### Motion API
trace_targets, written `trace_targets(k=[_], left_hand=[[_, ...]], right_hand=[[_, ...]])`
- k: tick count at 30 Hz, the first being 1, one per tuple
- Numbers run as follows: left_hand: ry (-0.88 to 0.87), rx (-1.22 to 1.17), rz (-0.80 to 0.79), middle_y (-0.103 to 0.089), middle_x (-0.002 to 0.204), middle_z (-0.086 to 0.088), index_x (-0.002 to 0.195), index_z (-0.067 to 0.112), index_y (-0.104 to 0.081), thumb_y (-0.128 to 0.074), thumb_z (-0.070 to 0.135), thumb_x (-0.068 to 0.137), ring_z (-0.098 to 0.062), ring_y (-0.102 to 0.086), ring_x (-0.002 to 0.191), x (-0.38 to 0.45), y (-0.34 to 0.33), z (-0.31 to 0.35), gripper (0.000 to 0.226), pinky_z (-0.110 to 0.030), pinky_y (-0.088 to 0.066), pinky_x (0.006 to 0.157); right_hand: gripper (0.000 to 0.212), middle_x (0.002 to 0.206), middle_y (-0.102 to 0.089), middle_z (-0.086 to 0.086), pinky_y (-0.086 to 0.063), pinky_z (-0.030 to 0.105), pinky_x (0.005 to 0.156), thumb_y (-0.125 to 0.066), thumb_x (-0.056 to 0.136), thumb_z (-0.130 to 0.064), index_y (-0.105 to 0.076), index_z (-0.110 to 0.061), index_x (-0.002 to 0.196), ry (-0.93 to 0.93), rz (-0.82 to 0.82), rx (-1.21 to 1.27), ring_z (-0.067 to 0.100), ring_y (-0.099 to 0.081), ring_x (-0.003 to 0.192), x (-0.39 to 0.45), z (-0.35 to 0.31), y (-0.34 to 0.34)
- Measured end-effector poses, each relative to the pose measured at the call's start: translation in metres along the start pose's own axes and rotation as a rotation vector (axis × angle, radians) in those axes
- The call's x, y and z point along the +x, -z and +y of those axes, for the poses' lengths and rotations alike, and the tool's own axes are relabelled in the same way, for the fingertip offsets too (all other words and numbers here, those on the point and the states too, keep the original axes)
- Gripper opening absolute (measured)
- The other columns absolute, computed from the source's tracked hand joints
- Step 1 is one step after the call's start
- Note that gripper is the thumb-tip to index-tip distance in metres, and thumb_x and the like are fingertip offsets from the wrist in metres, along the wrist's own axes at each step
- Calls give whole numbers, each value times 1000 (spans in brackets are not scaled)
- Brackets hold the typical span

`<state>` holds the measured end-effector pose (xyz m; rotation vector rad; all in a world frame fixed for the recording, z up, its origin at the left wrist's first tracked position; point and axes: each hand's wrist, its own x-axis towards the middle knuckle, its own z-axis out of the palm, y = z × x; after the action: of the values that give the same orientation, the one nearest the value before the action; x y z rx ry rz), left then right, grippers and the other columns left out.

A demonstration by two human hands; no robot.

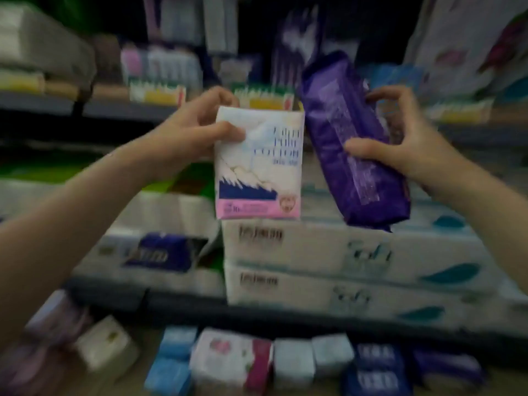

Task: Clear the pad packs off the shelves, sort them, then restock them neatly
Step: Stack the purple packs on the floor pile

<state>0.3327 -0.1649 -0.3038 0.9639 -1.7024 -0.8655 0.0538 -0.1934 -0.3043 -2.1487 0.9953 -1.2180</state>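
Left forearm [85, 201]: nearest the head camera, it reaches in from the lower left edge toward the middle of the view.
Right forearm [480, 195]: comes in from the right edge, angled up toward the centre.
Left hand [194, 130]: fingers curled, thumb on the front of the white pad pack [258, 164] and fingers behind its upper left corner, pinching it.
White pad pack: held upright and facing the camera in front of the shelves; blue lettering too blurred to read, a blue band and a pink strip along the bottom.
Right hand [400, 141]: fingers curled round the purple pad pack [354, 141], thumb on its near face, fingertips hooked over its far edge.
Purple pad pack: long and glossy, tilted with its top leaning left, just beside the white pack and near its upper right corner; whether they touch cannot be told.
Tissue boxes [343, 270]: two white flat boxes stacked on a shelf directly below both held packs.
Floor packs [285, 361]: a blurred row of small packs, light blue, white, pink and dark blue, along the bottom.
Upper shelf [120, 107]: more packs stand on it, too blurred to make out.
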Motion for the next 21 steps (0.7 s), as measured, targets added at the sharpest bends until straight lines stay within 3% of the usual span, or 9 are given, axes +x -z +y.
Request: trace_targets(k=[2, 6, 9, 11, 13, 16, 18, 21], left_hand=[[89, 130, -132, -56, 73, 11, 84, 20, -47, -66, 15, 66, 3, -56, 61, -27, -1, -47, 27, -13, -46, 53], [231, 343, -465, -52, 81, 17, 80, 30, -48, -68, 42, 59, -1, -48, 65, -76, -24, -140, 32, -15, -39, 57], [347, 440, -603, -52, 89, 11, 77, 33, -45, -63, 50, 54, -6, -50, 74, -107, -46, -190, 34, -14, -42, 62], [375, 497, -645, -47, 90, 12, 76, 31, -43, -68, 42, 58, 1, -45, 73, -125, -59, -215, 32, -8, -37, 60], [403, 553, -664, -41, 88, 16, 75, 30, -42, -70, 35, 63, 4, -42, 73, -140, -68, -236, 31, -6, -34, 61], [442, 608, -627, -39, 89, 15, 74, 31, -41, -73, 32, 65, -1, -43, 77, -155, -74, -260, 33, -8, -33, 62], [478, 624, -604, -39, 89, 16, 74, 32, -41, -74, 29, 66, -6, -43, 77, -164, -76, -273, 34, -13, -34, 62], [517, 595, -573, -41, 90, 16, 75, 33, -41, -68, 39, 59, -3, -43, 72, -171, -78, -281, 32, -11, -30, 58]], right_hand=[[76, 114, -48, -22, -44, 22, 93, -76, 46, -61, -37, -42, 108, -26, -125, -156, 0, -54, 103, -28, 23, -22], [81, 122, -38, -14, -27, 8, 88, -81, 57, -49, -35, -42, 124, -36, -368, -509, -2, -35, 108, -81, 61, -69], [88, 132, -35, -6, -31, 24, 100, -78, 62, -51, -30, -38, 134, -76, -550, -630, 10, -35, 119, -115, 105, -107], [91, 138, -32, -4, -35, 35, 103, -76, 64, -54, -24, -39, 138, -179, -646, -612, 17, -37, 124, -136, 139, -131], [98, 142, -29, -2, -35, 37, 104, -75, 65, -56, -17, -39, 143, -262, -712, -637, 21, -36, 127, -155, 170, -153], [118, 141, -34, 7, -37, 39, 100, -78, 62, -55, -4, -31, 150, -206, -713, -861, 30, -41, 122, -184, 208, -185], [130, 129, -50, 14, -46, 43, 88, -89, 45, -47, -15, -21, 149, -142, -691, -1023, 35, -53, 106, -207, 226, -206], [127, 119, -60, 17, -51, 44, 80, -95, 34, -35, -31, -9, 141, -133, -590, -1046, 37, -58, 97, -230, 235, -220]])
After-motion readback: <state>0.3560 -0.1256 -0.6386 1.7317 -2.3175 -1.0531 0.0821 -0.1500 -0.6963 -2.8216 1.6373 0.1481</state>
